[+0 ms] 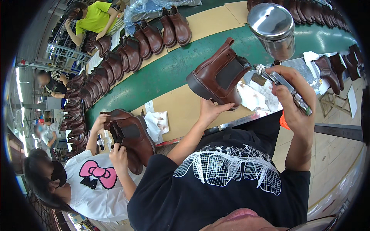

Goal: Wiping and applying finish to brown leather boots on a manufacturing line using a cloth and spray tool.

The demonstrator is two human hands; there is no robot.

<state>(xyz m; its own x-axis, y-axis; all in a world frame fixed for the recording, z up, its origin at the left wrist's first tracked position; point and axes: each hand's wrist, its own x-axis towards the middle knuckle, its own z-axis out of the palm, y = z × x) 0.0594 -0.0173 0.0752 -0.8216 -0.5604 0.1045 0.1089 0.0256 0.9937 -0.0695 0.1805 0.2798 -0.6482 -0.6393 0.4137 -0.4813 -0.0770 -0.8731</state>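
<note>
My left hand [213, 111] grips a brown ankle boot [211, 75] from below, around its sole. The boot is tilted, with a dark elastic side panel and a pull loop at its top. My right hand [296, 94] is wrapped round a metal spray gun [284, 84]. A shiny lidded metal cup [283, 44] stands above the gun. Its nozzle end points at the boot's opening, close to it but apart. Stained white cloths [252, 96] lie on the bench behind the boot.
A long green bench [162, 73] with cardboard sheets [175, 111] runs across. Rows of brown boots [131, 52] line its far side. At my left, a co-worker in a white shirt [98, 184] handles another brown boot [133, 134]. More boots [327, 71] stand at the right.
</note>
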